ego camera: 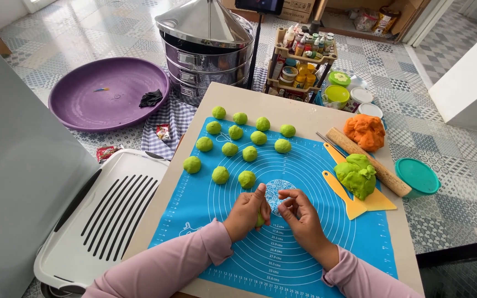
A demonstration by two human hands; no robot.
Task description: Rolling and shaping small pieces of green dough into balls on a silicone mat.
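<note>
At the far left a small red and silver foil packet lies flat on the patterned floor tiles beside a white slotted plastic tray; a second small packet sits on the blue checked cloth below the wide purple plastic basin.

On the pale worktop, over the blue silicone mat, the person's left hand curls in a narrow grip around a small green dough piece, of which only a sliver shows at the thumb side. The piece lies just right of that palm, between the two hands and roughly round (no long axis can be told). The right hand sits just beside it, fingers bent and half closed, holding nothing visible; the left hand is the nearer.

Above the hands stand rows of rolled green dough balls. Farther right, a wooden rack holds small bottles and jars with coloured labels, too small to tell apart.
</note>
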